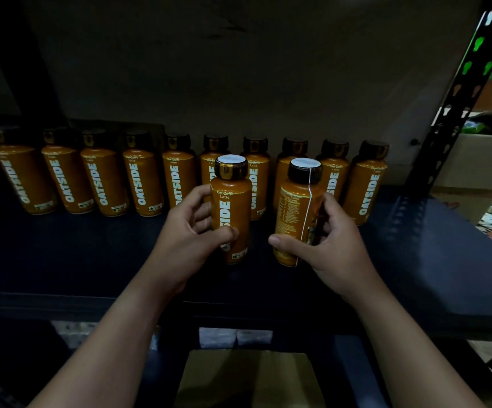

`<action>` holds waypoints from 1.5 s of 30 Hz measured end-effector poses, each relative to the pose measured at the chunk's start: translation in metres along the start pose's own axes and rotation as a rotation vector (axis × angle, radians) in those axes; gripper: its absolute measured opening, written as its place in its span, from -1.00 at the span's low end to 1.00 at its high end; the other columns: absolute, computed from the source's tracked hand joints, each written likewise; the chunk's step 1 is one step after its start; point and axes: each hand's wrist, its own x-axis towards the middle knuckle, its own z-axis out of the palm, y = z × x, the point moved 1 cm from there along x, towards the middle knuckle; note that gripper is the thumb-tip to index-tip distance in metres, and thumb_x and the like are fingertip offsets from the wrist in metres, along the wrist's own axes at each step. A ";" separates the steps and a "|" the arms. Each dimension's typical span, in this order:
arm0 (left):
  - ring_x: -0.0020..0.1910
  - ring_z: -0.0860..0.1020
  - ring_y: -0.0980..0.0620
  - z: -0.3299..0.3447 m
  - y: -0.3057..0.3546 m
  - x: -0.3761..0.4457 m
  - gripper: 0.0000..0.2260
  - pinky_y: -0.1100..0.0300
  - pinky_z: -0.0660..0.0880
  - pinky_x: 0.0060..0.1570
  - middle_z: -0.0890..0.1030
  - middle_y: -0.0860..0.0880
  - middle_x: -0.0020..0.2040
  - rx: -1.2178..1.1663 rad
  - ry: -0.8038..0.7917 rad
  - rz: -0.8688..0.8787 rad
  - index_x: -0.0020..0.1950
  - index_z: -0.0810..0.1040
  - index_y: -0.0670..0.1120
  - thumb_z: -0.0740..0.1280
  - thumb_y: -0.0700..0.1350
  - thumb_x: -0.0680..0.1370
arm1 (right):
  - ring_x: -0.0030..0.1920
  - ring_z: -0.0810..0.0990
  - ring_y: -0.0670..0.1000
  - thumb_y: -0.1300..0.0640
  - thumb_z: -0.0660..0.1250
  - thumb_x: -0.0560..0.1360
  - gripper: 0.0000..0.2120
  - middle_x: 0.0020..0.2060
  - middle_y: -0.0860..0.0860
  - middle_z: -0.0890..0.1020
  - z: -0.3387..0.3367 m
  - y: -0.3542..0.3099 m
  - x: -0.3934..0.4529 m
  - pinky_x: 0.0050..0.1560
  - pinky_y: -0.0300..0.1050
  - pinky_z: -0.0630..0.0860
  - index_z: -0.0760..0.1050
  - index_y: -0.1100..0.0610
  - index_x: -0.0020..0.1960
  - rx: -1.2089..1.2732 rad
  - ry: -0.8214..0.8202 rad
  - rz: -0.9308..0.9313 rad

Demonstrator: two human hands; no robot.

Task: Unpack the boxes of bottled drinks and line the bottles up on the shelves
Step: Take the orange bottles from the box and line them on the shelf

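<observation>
- Nearest the camera, low in the view, a tan cardboard box [247, 375] sits below the shelf edge, between the person's two forearms; its contents are too dim to make out.
- The left hand [188, 237] curls round an orange plastic bottle with a dark cap [230, 210], label facing forward, thumb across its front.
- The right hand [327, 242] grips a second orange bottle [296, 213], turned so its small-print back and a white seam line show.
- Both bottles stand upright just in front of a back row of ten matching orange bottles [177, 178] on the dark metal shelf [91, 254].
- The step in hand looks like starting a second row; whether the bases already touch the shelf I cannot tell.
- Next, the right bottle probably needs rotating so its label faces out, then both setting down close together and letting go.
</observation>
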 end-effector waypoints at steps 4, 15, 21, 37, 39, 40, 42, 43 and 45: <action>0.27 0.62 0.00 -0.001 -0.002 0.000 -0.44 -0.08 0.55 0.25 0.66 -0.02 0.26 0.001 0.002 0.002 0.45 0.43 0.00 0.43 -0.37 0.51 | 0.24 0.50 -0.29 -0.16 0.58 0.22 -0.31 0.20 -0.32 0.52 0.000 0.000 0.000 0.17 -0.21 0.52 0.31 -0.37 0.24 0.009 -0.007 0.000; 0.26 0.62 0.07 0.001 0.000 0.000 -0.44 0.07 0.55 0.19 0.66 0.06 0.24 0.000 -0.011 -0.006 0.41 0.44 0.08 0.37 -0.41 0.53 | 0.33 0.53 -0.10 0.27 0.60 0.33 -0.11 0.33 -0.14 0.53 -0.008 0.007 0.001 0.30 0.00 0.52 0.26 -0.18 0.48 0.173 -0.101 0.099; 0.25 0.61 0.12 0.003 0.003 -0.001 -0.45 0.08 0.53 0.22 0.66 0.09 0.23 0.006 -0.025 -0.021 0.40 0.43 0.13 0.34 -0.39 0.55 | 0.28 0.57 -0.08 0.39 0.59 0.28 -0.24 0.22 -0.10 0.62 -0.008 0.011 0.004 0.33 0.05 0.51 0.44 -0.09 0.36 0.151 -0.080 0.132; 0.27 0.61 0.04 0.003 0.004 0.000 -0.30 -0.09 0.54 0.30 0.63 0.02 0.29 0.034 -0.013 -0.035 0.45 0.41 0.08 0.56 -0.17 0.36 | 0.25 0.49 -0.24 0.16 0.66 0.25 -0.23 0.21 -0.30 0.52 -0.003 0.005 0.002 0.17 -0.24 0.50 0.34 -0.35 0.22 0.051 -0.057 0.101; 0.27 0.62 0.02 0.002 0.004 0.000 -0.27 -0.14 0.54 0.30 0.64 0.01 0.29 0.032 -0.015 -0.028 0.45 0.40 0.05 0.57 -0.13 0.32 | 0.33 0.42 -0.18 0.02 0.68 0.20 -0.16 0.28 -0.30 0.46 -0.001 0.004 0.002 0.25 -0.12 0.47 0.30 -0.29 0.32 0.003 -0.019 0.092; 0.27 0.62 0.02 0.002 0.003 0.000 -0.27 -0.14 0.54 0.30 0.64 0.00 0.28 0.035 -0.018 -0.026 0.45 0.40 0.04 0.57 -0.13 0.33 | 0.37 0.40 -0.15 -0.05 0.68 0.17 -0.10 0.32 -0.27 0.45 0.000 0.004 0.003 0.28 -0.06 0.47 0.29 -0.23 0.38 -0.010 -0.004 0.097; 0.26 0.62 0.04 0.002 0.003 -0.001 -0.29 -0.13 0.54 0.30 0.65 0.01 0.27 0.046 -0.022 -0.015 0.44 0.40 0.04 0.57 -0.14 0.33 | 0.41 0.41 -0.10 -0.16 0.66 0.10 0.05 0.39 -0.21 0.44 0.001 0.005 0.002 0.34 0.08 0.49 0.25 -0.14 0.49 -0.029 0.015 0.097; 0.26 0.62 0.04 0.002 0.003 -0.001 -0.30 -0.12 0.54 0.30 0.66 0.02 0.26 0.051 -0.023 -0.008 0.44 0.41 0.04 0.56 -0.14 0.34 | 0.41 0.42 -0.09 -0.19 0.66 0.09 0.09 0.40 -0.19 0.44 0.000 0.004 0.002 0.34 0.11 0.49 0.23 -0.13 0.51 -0.037 0.021 0.091; 0.25 0.63 0.05 0.003 0.003 0.000 -0.32 -0.09 0.55 0.29 0.66 0.03 0.25 0.058 -0.023 0.000 0.43 0.42 0.05 0.56 -0.15 0.34 | 0.39 0.43 -0.10 -0.18 0.66 0.09 0.09 0.39 -0.19 0.45 0.000 0.004 0.002 0.31 0.05 0.51 0.22 -0.15 0.52 -0.034 0.024 0.087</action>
